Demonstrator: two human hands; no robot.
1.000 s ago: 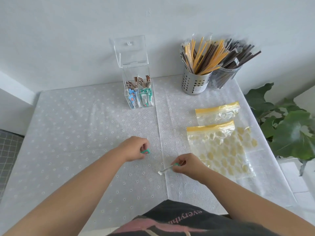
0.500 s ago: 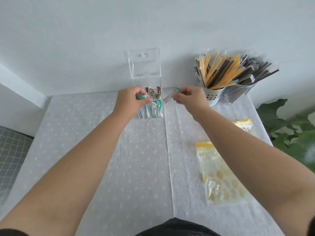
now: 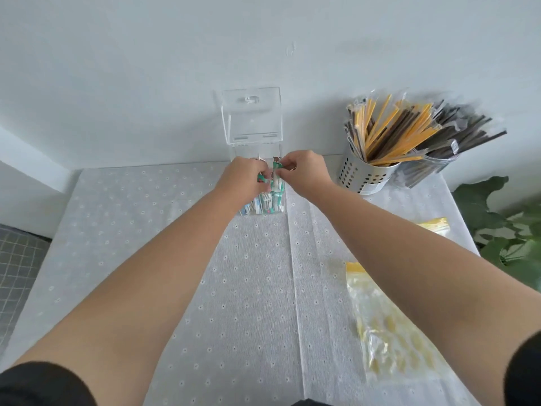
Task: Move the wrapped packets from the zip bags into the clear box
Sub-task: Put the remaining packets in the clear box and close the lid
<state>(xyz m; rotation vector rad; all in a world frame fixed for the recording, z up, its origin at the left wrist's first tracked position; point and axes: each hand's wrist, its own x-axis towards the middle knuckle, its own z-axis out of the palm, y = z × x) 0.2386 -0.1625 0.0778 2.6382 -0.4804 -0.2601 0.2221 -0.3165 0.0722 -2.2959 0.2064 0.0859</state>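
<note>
At the left of the frame the bench point(image 3: 146, 218) wears a thin white cloth dotted with small flower shapes, a crease running down its middle. Above centre, the left hand point(image 3: 243, 178) has its fingers curled, pinching a small green-ended packet point(image 3: 261, 178) over the mouth of the clear box point(image 3: 265, 200). The box is a tall, square-sided acrylic case; its hinged lid point(image 3: 252, 114) stands open against the wall, and inside, upright wrapped packets in blue, white and green fill the lower part. Just right of it, the right hand point(image 3: 304, 174) pinches a second packet point(image 3: 275, 175), narrow with a green top, hanging upright into the box's opening. Upper right, a perforated metal cup point(image 3: 361, 175) holds yellow and dark brown wrapped sticks, beside a clear cup of dark ones. Lower right, a crinkled zip bag point(image 3: 392, 335) with a yellow strip lies flat on the bench; another yellow-edged bag point(image 3: 436, 224) shows beyond the right forearm. Green leaves point(image 3: 503, 227) fill the right edge.
</note>
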